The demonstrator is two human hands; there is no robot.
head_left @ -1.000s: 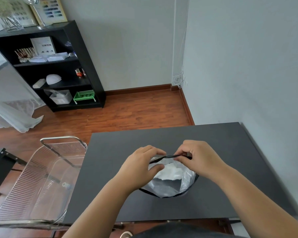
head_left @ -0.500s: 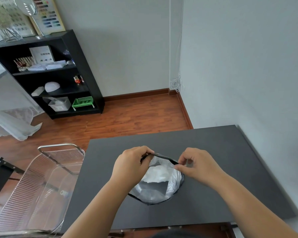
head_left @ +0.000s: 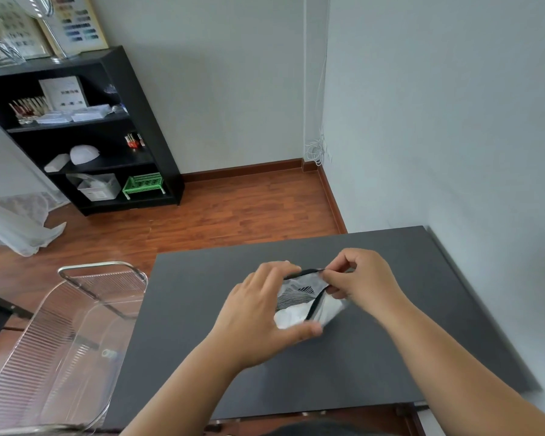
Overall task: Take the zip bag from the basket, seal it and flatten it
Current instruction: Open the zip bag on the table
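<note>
A clear zip bag [head_left: 299, 302] with a black zip strip and white contents is held just above the dark grey table [head_left: 390, 357]. My left hand [head_left: 258, 316] wraps around its left side, thumb under the bottom edge and fingers over the top. At the bag's upper right corner, my right hand [head_left: 359, 278] pinches the black zip strip. The bag looks crumpled and turned, its strip running diagonally. The clear ribbed basket [head_left: 60, 341] stands at the table's left edge.
A wall runs close along the table's right side. A black shelf unit [head_left: 85, 133] with small items stands at the far left on the wooden floor [head_left: 233, 212]. White fabric lies on the floor at the left.
The bag has been turned and bunched up between my hands. My left hand went from pinching the strip to cupping the bag's side. My right hand moved up along the zip strip.
</note>
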